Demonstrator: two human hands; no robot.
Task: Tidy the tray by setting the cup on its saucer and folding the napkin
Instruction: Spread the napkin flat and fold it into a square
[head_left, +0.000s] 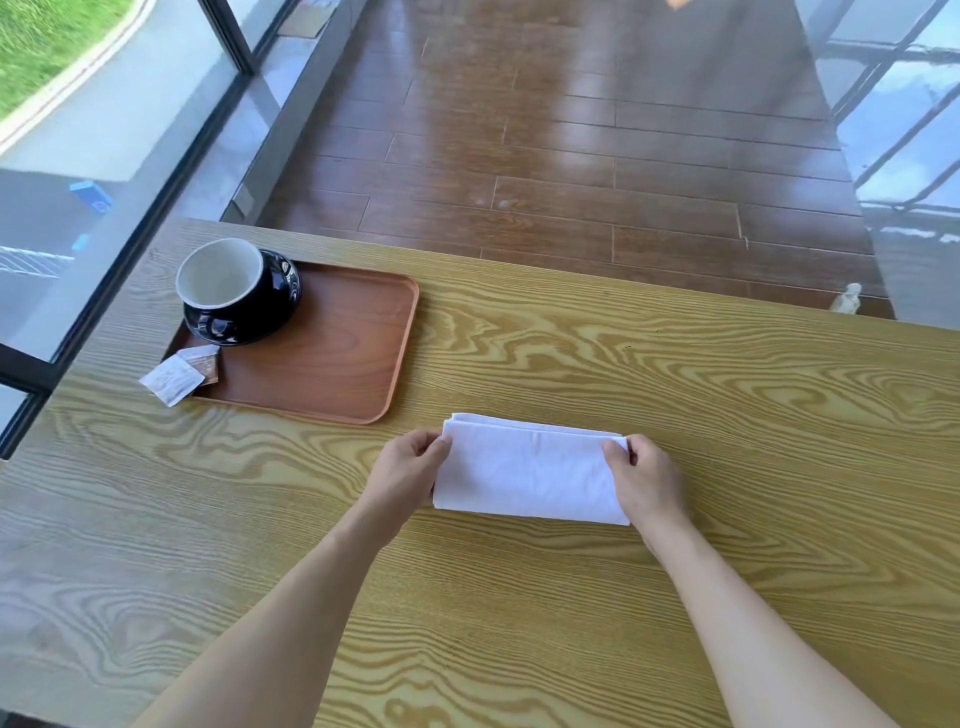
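Tray: the brown wooden tray sits at the far left of the table, long side running left to right, and it's carrying the crockery in its far-left corner.
Cup: black outside, pale inside, the cup stands upright on the saucer, mouth open to the camera; its inside looks bare.
Saucer: the black saucer is under the cup, on the tray floor, peeking out on the right and near sides.
Sachets: two little packets at the tray's near-left corner, a white one hanging out over the rim onto the table, a browner one tucked just behind it.
Napkin: and here's the action, the white napkin lies on the bare table, off the tray, just beside its near-right corner. It's folded into a layered rectangle, long axis left to right, stacked edges showing along the far side.
Left hand: the left hand pinches the napkin's far-left corner, fingers curled onto the cloth.
Right hand: the right hand pinches the far-right corner, thumb on top.
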